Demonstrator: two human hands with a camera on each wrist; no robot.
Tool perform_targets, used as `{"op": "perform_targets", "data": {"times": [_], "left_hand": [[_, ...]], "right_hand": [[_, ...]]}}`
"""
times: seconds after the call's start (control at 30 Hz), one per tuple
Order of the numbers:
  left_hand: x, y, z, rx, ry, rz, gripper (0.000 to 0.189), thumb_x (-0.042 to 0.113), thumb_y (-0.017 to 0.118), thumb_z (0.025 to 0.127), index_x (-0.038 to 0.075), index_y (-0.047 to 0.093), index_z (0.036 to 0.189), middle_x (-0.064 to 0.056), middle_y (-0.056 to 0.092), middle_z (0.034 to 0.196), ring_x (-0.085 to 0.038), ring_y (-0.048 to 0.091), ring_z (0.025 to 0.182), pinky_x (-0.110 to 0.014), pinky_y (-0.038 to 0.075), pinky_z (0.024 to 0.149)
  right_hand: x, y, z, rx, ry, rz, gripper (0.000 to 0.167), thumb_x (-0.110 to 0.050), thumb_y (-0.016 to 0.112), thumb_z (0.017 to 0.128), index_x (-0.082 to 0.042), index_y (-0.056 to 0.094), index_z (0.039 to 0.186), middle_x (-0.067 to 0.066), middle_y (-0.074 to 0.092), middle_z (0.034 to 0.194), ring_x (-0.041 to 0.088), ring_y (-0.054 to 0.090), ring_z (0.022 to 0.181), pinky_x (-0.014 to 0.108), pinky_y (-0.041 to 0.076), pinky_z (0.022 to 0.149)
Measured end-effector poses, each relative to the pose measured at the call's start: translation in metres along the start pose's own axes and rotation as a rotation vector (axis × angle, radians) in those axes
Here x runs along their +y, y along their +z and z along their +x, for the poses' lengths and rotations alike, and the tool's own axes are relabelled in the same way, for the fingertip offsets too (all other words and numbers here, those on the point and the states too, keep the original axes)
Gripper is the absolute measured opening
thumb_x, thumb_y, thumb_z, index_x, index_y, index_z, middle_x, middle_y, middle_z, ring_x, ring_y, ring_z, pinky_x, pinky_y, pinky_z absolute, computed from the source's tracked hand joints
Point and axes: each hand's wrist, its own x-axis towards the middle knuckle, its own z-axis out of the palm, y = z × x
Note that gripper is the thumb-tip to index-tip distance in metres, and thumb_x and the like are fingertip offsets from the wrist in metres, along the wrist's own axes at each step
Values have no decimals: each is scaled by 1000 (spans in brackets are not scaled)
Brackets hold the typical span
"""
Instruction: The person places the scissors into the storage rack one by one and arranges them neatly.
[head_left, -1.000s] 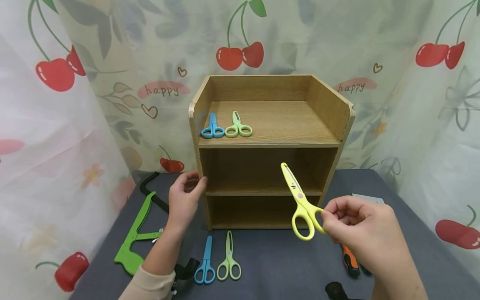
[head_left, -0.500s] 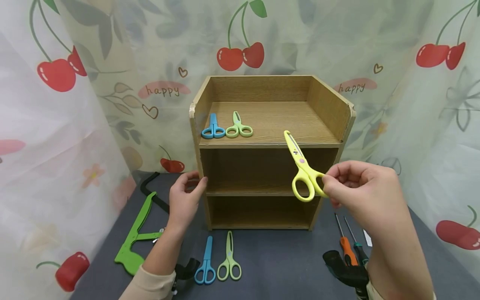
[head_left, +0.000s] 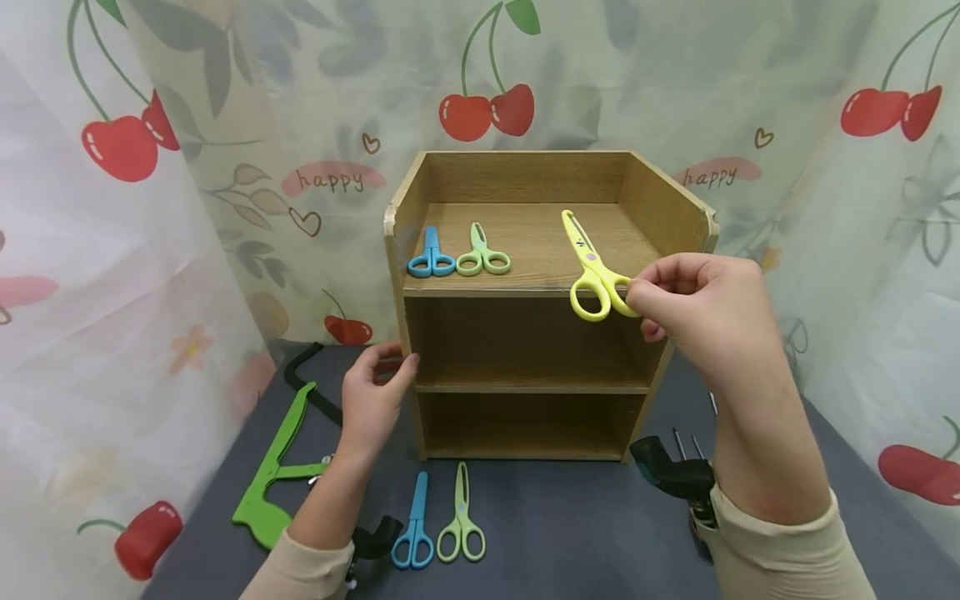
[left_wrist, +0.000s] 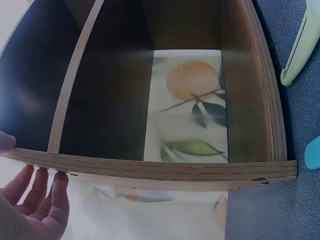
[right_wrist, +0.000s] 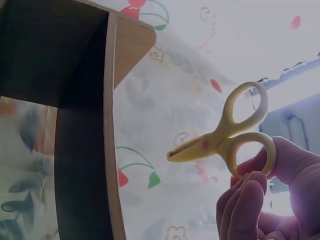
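Observation:
Yellow scissors (head_left: 594, 271) are pinched by one handle loop between the thumb and fingers of my right hand (head_left: 693, 304). Their blades point up and away, in front of the top level of the wooden shelf (head_left: 525, 292). In the right wrist view the scissors (right_wrist: 220, 142) are apart from the shelf (right_wrist: 111, 125). My left hand (head_left: 375, 400) holds the shelf's left side panel; the left wrist view has the thumb at the inner edge and the fingers (left_wrist: 59, 200) outside. Blue scissors (head_left: 431, 254) and light green scissors (head_left: 482, 252) lie on the top level, at its left.
On the dark cloth before the shelf lie more blue scissors (head_left: 413, 525) and light green scissors (head_left: 461, 521). A green-handled hacksaw (head_left: 277, 475) lies on the left. Screwdriver shafts (head_left: 688, 444) show beside the right wrist camera (head_left: 675, 471). A cherry-print curtain (head_left: 570, 75) surrounds the table.
My right hand has risen with the yellow scissors, from before the middle level to the height of the top level, and slightly left. My left hand stays at the shelf's side.

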Motion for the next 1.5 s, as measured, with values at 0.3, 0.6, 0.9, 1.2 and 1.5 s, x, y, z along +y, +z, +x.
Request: {"op": "perform_targets", "data": {"times": [0.3,0.6,0.9,1.2,1.5], "left_hand": [[1,-1,0,1,10,-3,32,25,74,98,5,69,123,-12,67,119,-25,64,107,-25,51,77],[0,-1,-1,-3,-3,-17,33,25,74,98,5,69,124,-14,67,118,-26,65,105,-23,51,77],[0,0,-1,-4,-5,-19,34,23,74,98,3,68,124,-14,66,120,-28,64,108,-23,51,78],[-1,0,0,-2,9,-13,33,24,74,97,4,69,123,-14,67,118,-27,65,108,-24,51,78],[-1,0,0,-3,6,-20,33,24,74,97,4,69,123,-13,66,119,-29,64,108,-24,51,78]], "right_hand": [[-3,14,33,-9,12,15,20,-17,71,87,1,74,94,-2,67,68,15,63,56,28,50,60],[2,35,64,-16,31,-33,19,-18,71,83,-1,75,88,2,67,76,16,63,57,29,54,59],[4,50,86,-62,50,-125,23,-24,74,84,-2,79,91,4,68,73,15,60,53,29,50,54],[3,62,100,-63,62,-282,23,-28,73,83,-5,79,83,-1,61,62,18,54,63,31,43,56],[4,69,103,-69,31,-388,24,-26,71,82,-9,72,64,-2,57,56,19,53,64,32,39,57]]}}
